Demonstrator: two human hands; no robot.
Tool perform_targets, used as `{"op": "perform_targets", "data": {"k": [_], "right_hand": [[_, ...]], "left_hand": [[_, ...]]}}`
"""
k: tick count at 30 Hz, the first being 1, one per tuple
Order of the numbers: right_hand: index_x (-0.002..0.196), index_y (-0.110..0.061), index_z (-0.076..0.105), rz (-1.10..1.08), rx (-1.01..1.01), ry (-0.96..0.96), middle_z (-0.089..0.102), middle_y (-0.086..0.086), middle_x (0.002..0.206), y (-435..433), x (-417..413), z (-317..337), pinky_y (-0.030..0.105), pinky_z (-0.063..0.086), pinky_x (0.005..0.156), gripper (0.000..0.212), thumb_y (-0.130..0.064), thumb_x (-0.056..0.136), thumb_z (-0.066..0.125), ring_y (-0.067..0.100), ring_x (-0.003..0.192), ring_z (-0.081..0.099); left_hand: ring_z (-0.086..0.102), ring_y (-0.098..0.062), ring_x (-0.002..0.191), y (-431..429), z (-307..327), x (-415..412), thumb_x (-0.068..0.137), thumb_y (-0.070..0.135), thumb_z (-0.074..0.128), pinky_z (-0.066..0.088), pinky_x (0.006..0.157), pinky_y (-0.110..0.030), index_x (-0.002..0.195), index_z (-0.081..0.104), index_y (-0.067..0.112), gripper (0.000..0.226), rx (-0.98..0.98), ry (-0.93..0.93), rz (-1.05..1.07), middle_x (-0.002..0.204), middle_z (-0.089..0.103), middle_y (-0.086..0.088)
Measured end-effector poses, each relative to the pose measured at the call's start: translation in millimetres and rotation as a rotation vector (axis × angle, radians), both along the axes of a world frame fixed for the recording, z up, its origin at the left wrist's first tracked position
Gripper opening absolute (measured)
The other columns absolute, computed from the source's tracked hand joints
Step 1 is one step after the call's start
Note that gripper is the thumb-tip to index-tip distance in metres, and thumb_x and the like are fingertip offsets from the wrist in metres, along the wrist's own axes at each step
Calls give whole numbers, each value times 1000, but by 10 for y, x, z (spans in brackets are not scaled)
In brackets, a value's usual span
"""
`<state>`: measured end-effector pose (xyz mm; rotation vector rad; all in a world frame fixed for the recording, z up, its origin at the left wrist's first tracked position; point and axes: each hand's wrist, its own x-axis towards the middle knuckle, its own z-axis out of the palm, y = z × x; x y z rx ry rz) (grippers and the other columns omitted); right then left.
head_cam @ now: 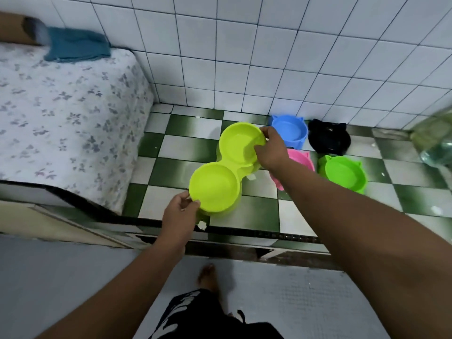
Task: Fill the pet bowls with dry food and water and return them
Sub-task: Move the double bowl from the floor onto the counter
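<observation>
both hands (179, 211) (270, 150) grip the yellow-green double bowl (226, 167) by its ends.

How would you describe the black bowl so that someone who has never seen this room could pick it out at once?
Find where the white tiled wall meets the green-and-white checked floor. Right of the yellow-green double bowl, the black bowl sits at the foot of the wall, beside the blue bowl and behind the green bowl. Among these bright eared bowls, it alone is dark.
</observation>
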<state>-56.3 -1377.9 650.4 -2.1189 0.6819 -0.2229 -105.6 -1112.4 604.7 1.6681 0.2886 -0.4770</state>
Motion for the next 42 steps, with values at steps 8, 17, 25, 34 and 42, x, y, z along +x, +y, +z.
{"op": "perform_targets", "data": {"k": [8,17,25,34,42], "right_hand": [[136,-4,51,73,-56,112,53,22,131,-561,694,-185,43,46,101,59,-12,78,62,35,120,52],[138,-11,53,192,54,199,62,12,128,-918,1156,-419,28,46,89,56,-3,83,59,28,116,60],[144,-9,47,261,12,234,58,14,136,-1018,1273,-496,27,44,96,61,-1,85,59,29,123,56],[155,-12,27,308,-41,293,39,13,154,-957,1353,-511,29,37,105,71,-9,93,61,28,138,42],[151,-10,35,188,-73,246,53,14,142,-810,1186,-371,27,40,93,65,-13,92,62,31,128,51]], "left_hand": [[62,-11,86,-702,-54,305,98,13,64,54,95,-44,126,57,19,29,-39,92,-14,99,66,10],[65,-19,110,-1164,-159,411,98,13,64,50,107,-49,132,60,10,34,-15,151,39,109,70,5],[64,-13,114,-1335,-152,437,100,10,61,48,110,-44,141,56,16,42,-46,126,47,110,68,19],[61,-11,118,-1316,-139,467,99,14,63,46,112,-48,147,50,17,49,-73,119,10,118,66,16],[61,-11,117,-1185,-138,462,98,15,64,47,111,-47,139,56,26,43,-83,150,-66,123,67,8]]}}
